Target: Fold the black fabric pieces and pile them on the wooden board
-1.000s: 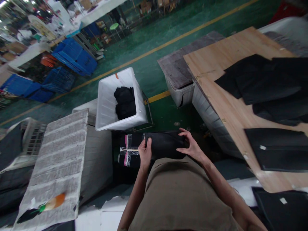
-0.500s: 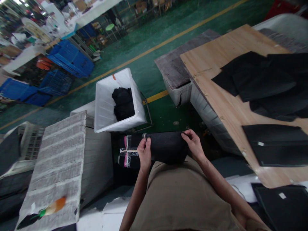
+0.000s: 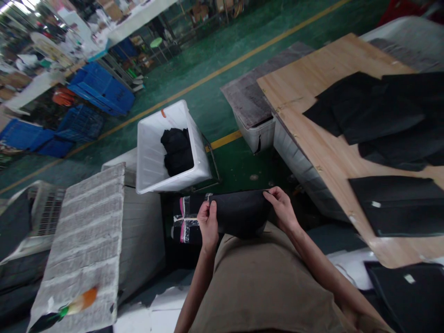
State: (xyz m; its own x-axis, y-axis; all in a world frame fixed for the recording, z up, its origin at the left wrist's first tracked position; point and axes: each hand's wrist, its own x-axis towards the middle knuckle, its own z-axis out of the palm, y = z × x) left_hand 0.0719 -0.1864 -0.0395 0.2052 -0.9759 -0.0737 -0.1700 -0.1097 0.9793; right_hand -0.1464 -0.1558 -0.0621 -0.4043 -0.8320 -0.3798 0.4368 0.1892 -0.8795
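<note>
Around the white plastic tub [image 3: 149,152] spreads a green floor [image 3: 215,55], crossed beyond it by a yellow line [image 3: 243,61]. To the right of the tub a plywood board [image 3: 294,83] slants toward the wearer, with dark cut fabric pieces [image 3: 378,106] lying on it. To the left of the tub, and nearer the wearer, stands a box topped with a grey-and-white striped cover [image 3: 86,231]. The tub itself holds crumpled black cloth [image 3: 178,152].

Just on the wearer's side of the tub is the black fabric piece [image 3: 243,210], stretched between the two hands in front of the wearer's brown garment [image 3: 270,286]. To the left of this piece, below the tub's near edge, shows a dark bundle [image 3: 193,209] with pink and white bands and shiny clear film.

The left hand [image 3: 208,226] is closed in a pinch on the fabric piece's left part, thumb on top; the piece extends from it to the right. The right hand [image 3: 284,210] has thumb and forefinger pressed together on the far right corner, so the piece lies to its left.
</note>
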